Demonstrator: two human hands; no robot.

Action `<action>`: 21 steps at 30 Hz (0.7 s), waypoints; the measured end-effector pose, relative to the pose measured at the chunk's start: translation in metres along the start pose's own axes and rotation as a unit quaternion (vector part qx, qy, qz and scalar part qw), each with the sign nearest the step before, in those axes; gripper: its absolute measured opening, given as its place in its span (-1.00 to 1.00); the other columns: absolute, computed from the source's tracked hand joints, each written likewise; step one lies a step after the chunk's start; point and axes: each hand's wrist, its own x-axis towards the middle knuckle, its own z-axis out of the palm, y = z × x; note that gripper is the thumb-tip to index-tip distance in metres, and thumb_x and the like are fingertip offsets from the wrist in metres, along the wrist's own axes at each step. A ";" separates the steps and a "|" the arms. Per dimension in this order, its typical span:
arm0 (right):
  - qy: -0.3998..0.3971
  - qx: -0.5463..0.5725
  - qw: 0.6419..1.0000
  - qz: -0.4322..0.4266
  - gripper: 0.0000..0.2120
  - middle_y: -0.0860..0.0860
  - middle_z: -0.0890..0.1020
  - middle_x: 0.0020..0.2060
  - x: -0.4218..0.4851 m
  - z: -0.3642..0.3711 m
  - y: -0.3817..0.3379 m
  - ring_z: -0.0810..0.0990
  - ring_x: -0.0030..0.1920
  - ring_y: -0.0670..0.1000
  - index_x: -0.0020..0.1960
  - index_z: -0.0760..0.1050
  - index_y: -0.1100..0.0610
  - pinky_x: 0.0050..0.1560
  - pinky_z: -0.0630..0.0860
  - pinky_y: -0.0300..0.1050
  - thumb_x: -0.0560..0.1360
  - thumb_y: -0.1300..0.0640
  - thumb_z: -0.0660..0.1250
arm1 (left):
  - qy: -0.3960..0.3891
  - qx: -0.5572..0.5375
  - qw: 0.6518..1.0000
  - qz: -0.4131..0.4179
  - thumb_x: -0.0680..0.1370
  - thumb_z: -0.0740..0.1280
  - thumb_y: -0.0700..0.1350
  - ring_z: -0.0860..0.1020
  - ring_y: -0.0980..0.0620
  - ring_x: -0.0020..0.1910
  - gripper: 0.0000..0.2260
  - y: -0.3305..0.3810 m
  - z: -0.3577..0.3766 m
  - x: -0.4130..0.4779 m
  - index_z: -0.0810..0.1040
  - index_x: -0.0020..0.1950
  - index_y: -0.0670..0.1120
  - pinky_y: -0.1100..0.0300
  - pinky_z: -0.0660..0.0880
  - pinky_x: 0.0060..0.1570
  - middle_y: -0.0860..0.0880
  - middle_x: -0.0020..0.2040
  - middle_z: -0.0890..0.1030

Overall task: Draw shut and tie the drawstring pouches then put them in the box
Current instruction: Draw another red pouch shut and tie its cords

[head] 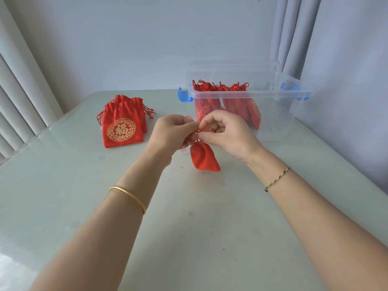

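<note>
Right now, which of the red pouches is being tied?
The small red pouch hanging from its cord between both hands, left hand and right hand. The stack of pouches lies untouched at left; the others sit in the clear box.

Pouch pile (123,124) left; box (273,114) right, apparently holding pouches (222,95).

We've got plain red on the held pouch (204,157), red with a gold round emblem on the stacked pouches (122,128), a clear box (273,114) with blue latches (184,95), and a pale greenish counter (63,196).
</note>
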 end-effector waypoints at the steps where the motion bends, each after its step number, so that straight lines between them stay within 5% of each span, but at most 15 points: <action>1: 0.004 -0.006 1.000 -0.008 -0.81 0.17 0.52 -0.27 0.000 0.000 0.001 0.44 -0.27 0.00 -0.22 0.51 0.08 -0.19 0.46 -0.12 0.34 0.30 0.48 | 0.009 0.005 1.000 0.001 0.47 0.37 -0.22 0.45 0.17 -0.57 -0.88 0.000 0.001 0.000 0.55 -0.25 -0.21 0.29 0.37 -0.41 0.05 -0.57 0.52; 6: 0.037 -0.081 0.995 -0.041 -0.89 0.02 0.48 -0.39 -0.001 0.004 0.002 0.36 -0.42 -0.16 -0.21 0.57 0.13 -0.34 0.35 -0.40 0.34 0.26 0.49 | 0.036 0.022 0.999 0.002 0.43 0.37 -0.26 0.44 0.17 -0.58 -0.88 0.000 0.002 0.000 0.53 -0.31 -0.18 0.32 0.37 -0.46 0.05 -0.59 0.51; 11: 0.063 -0.179 0.977 -0.099 -0.93 -0.20 0.45 -0.36 -0.003 0.005 -0.001 0.44 -0.37 -0.18 -0.18 0.63 0.16 -0.29 0.34 -0.43 0.35 0.21 0.48 | 0.053 0.037 0.998 0.010 0.39 0.40 -0.28 0.47 0.14 -0.57 -0.91 0.001 0.001 -0.001 0.52 -0.30 -0.20 0.27 0.41 -0.44 0.00 -0.55 0.54; 16: 0.042 -0.264 0.955 -0.129 -0.96 -0.20 0.37 -0.41 -0.002 0.002 -0.002 0.38 -0.38 -0.22 -0.19 0.63 0.17 -0.31 0.33 -0.28 0.39 0.22 0.40 | 0.024 0.038 0.999 -0.008 0.44 0.36 -0.25 0.54 0.09 -0.49 -0.90 0.005 -0.002 0.000 0.51 -0.09 -0.25 0.22 0.49 -0.34 -0.05 -0.43 0.61; 21: 0.049 -0.111 0.993 -0.007 -0.91 -0.17 0.48 -0.49 -0.002 -0.001 0.001 0.43 -0.46 -0.20 -0.26 0.59 0.14 -0.34 0.35 -0.39 0.40 0.27 0.38 | -0.046 0.081 0.996 -0.017 0.41 0.39 -0.33 0.61 -0.10 -0.14 -0.79 0.014 -0.012 -0.002 0.44 -0.04 -0.14 0.03 0.56 -0.02 -0.18 -0.12 0.65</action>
